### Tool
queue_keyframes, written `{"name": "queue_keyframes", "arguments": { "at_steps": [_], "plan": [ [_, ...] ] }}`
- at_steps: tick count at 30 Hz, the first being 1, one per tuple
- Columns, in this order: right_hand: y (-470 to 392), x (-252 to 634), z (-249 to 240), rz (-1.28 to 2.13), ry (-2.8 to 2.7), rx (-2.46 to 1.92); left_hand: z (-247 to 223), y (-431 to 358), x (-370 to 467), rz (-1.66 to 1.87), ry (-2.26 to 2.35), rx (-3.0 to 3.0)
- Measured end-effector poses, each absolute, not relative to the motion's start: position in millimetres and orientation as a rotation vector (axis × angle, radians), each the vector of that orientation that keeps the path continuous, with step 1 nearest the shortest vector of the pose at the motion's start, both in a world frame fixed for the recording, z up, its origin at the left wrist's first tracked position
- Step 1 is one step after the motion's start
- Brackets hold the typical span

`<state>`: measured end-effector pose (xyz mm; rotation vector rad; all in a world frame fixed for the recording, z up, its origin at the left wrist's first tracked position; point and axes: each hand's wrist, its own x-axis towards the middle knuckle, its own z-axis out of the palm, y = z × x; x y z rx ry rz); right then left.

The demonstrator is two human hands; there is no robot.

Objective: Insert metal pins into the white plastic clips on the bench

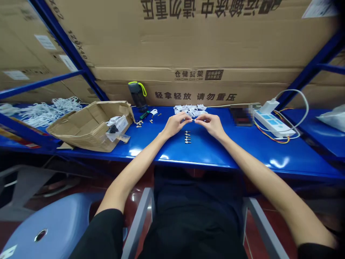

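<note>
Over the blue table (172, 151), my left hand (175, 125) and my right hand (211, 125) face each other with thumb and fingertips pinched together. A small white part (193, 119) is held between the two pinches, an end in each hand. Just below my hands, several small screw-like pieces (188, 137) lie in a short column on the table. Behind my fingertips sits a pile of white plastic parts (190, 109). Fine detail of the held part is too small to make out.
An open cardboard box (88, 126) stands at the left, with a dark bottle (138, 96), a green tool (145, 115) and loose brass-coloured pieces (139, 124) near it. At the right are a dark flat object (242, 117) and a white power strip (273, 124) with looping cables.
</note>
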<state>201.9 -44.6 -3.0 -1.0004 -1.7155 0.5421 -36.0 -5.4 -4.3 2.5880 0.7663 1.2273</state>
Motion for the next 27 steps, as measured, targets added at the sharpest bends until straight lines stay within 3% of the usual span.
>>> {"name": "queue_keyframes", "arguments": {
  "at_steps": [14,27],
  "plan": [
    [-48,198,-7,0.461,-1.837,-1.029,-8,-3,-37,1.154,0.755,2.586],
    [-44,192,-12,0.347,-1.95,-1.096,-1,-2,-46,0.875,0.902,2.599]
  ]
}}
